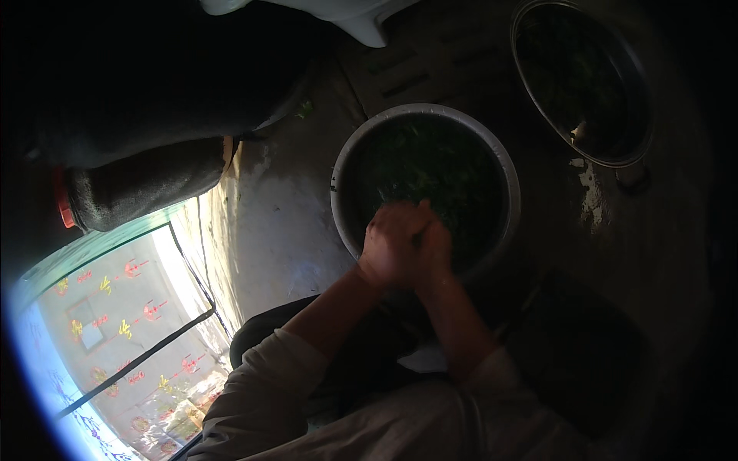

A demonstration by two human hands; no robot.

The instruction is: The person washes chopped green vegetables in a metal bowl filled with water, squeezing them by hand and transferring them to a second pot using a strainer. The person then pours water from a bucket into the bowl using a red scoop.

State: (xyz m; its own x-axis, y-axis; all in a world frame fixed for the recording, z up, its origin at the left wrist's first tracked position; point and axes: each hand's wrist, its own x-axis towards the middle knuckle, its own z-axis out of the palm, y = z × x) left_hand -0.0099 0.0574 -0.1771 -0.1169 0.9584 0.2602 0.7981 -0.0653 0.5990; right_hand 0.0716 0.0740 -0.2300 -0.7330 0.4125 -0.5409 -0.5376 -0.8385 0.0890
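My left hand (393, 239) and my right hand (436, 246) are pressed together over the near side of a round metal basin (511, 173). A small dark green bit shows between them, and it looks like a clump of the leafy greens (426, 155) that fill the basin. Most of what the hands enclose is hidden by the fingers. The greens look wet and lie in deep shadow, so single leaves are hard to make out.
At the upper right stands a metal pot (533, 104) with dark contents. A white plastic object (369, 26) juts in at the top. On the left lie a dark grey cloth-covered form (150, 187) with a red end and a bright patterned panel (127, 346). The floor (282, 225) looks like concrete.
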